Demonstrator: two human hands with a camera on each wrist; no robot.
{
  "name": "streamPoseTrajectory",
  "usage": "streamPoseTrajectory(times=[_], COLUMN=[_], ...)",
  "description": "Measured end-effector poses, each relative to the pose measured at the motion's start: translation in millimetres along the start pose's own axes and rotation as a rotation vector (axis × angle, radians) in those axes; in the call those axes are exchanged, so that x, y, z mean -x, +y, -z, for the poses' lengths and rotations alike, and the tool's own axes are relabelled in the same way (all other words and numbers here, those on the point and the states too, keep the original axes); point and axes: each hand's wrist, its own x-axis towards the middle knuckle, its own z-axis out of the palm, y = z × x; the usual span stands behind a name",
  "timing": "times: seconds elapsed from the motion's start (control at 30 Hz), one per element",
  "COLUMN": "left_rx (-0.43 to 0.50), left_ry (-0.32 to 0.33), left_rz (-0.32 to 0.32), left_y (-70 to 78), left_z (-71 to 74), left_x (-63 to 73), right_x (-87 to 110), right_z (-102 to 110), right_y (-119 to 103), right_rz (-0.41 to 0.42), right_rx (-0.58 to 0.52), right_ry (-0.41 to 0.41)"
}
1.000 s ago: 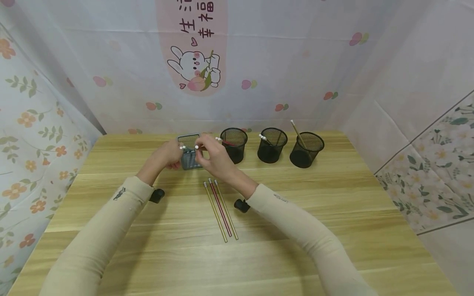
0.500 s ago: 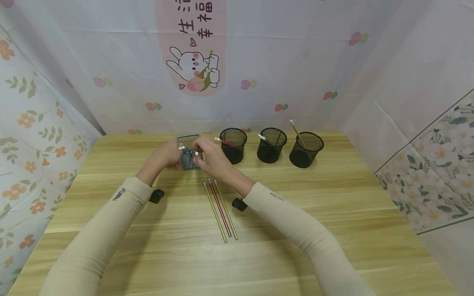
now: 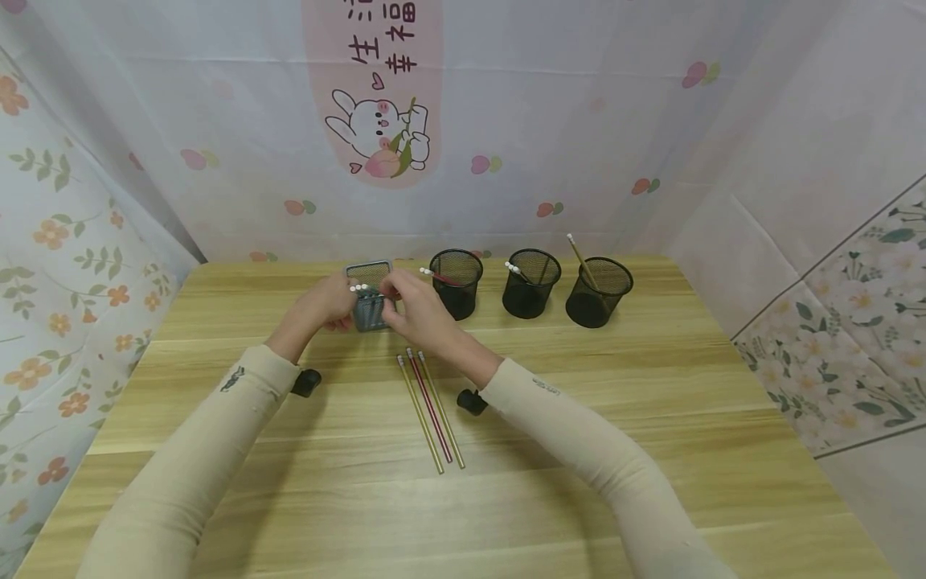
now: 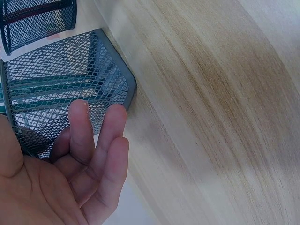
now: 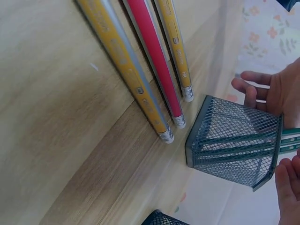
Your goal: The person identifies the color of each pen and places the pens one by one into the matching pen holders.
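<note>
In the head view a grey mesh pencil holder (image 3: pixel 370 312) stands at the back left of the table, several green pencils (image 5: pixel 234 149) inside it, their white eraser ends at the rim. My left hand (image 3: pixel 331 301) holds this holder at its left side near the rim; in the left wrist view its other fingers (image 4: pixel 115 124) curve loosely alongside the mesh. My right hand (image 3: pixel 419 310) is at the opposite side, fingertips right by the rim, with no pencil between them. Two yellow pencils (image 3: pixel 421 414) and a red pencil (image 3: pixel 432 410) lie side by side in front of the holder.
Three round black mesh cups stand in a row to the right: one cup (image 3: pixel 456 301) with red pencils, a middle cup (image 3: pixel 526 301) with dark pencils, and a tilted-looking cup (image 3: pixel 589 310) with one yellow pencil. A patterned curtain (image 3: pixel 564 121) hangs behind the table (image 3: pixel 579 450).
The pencil that my right fingers pinched has gone down into the grey holder, its white end now beside the other two. My right fingers have let go of it. The left hand has stayed put.
</note>
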Motion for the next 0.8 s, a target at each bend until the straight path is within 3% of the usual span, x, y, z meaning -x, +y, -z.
streamPoseTrajectory(times=[0.33,0.57,0.8], left_rx=[-0.011,-0.014,0.013], left_ry=[-0.002,-0.008,-0.017], left_rz=[-0.010,-0.015,-0.001], left_y=[1.1,2.3,3.1], left_z=[0.3,0.7,0.7], left_x=[1.7,1.0,3.8], right_x=[7.6,15.6,27.5], right_z=[7,12,14], right_y=[0,3,10], right_rz=[0.004,-0.021,-0.050], right_rx=[-0.008,-0.083,-0.062], right_ry=[0.000,-0.015,-0.077])
